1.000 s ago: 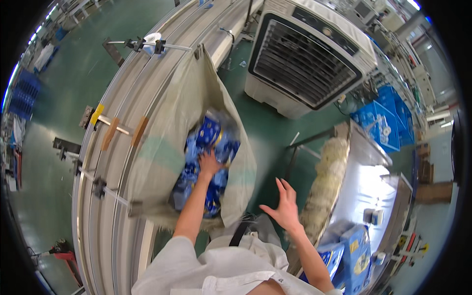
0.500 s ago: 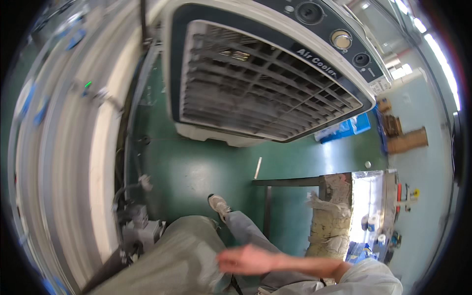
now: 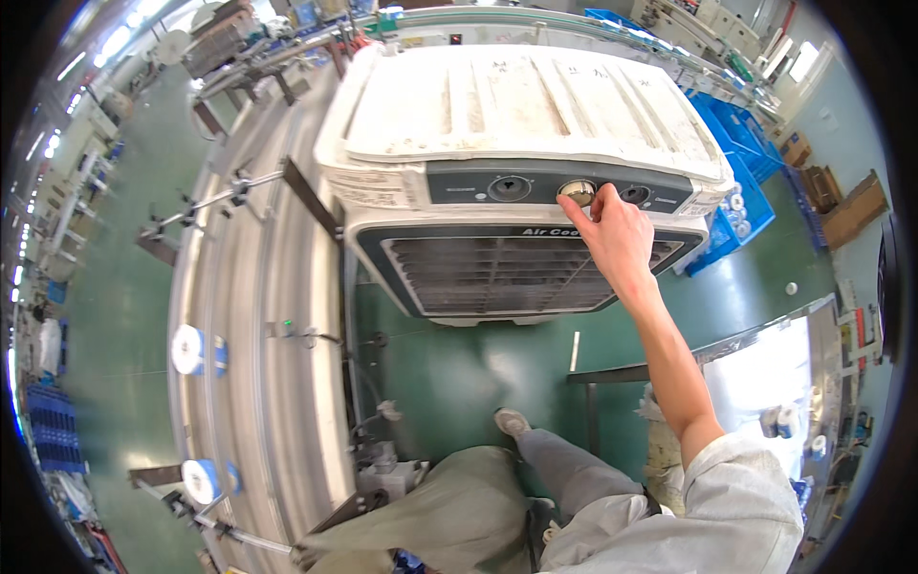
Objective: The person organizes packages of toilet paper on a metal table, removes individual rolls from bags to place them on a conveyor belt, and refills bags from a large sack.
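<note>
The right hand [image 3: 614, 228], low before the body half a second earlier, is now raised to the cooling unit [image 3: 526, 110]; the work, I judge, is at the controls. Its grip is narrowed to a pinch, thumb and forefinger on the metallic control knob [image 3: 578, 190], middle of three dials along the dark front panel [image 3: 449, 182]; whether the knob is turning I cannot tell. The left hand is out of sight, its grip unknown. An olive-grey sack [image 3: 435, 512] lies beside the person's legs. The unit stands on the green floor [image 3: 459, 368], just beside a conveyor [image 3: 239, 354] bearing white-and-blue rolls [image 3: 187, 349]. Rightward are blue crates [image 3: 751, 218] and, nearer, a bright-topped desk [image 3: 765, 359].
</note>
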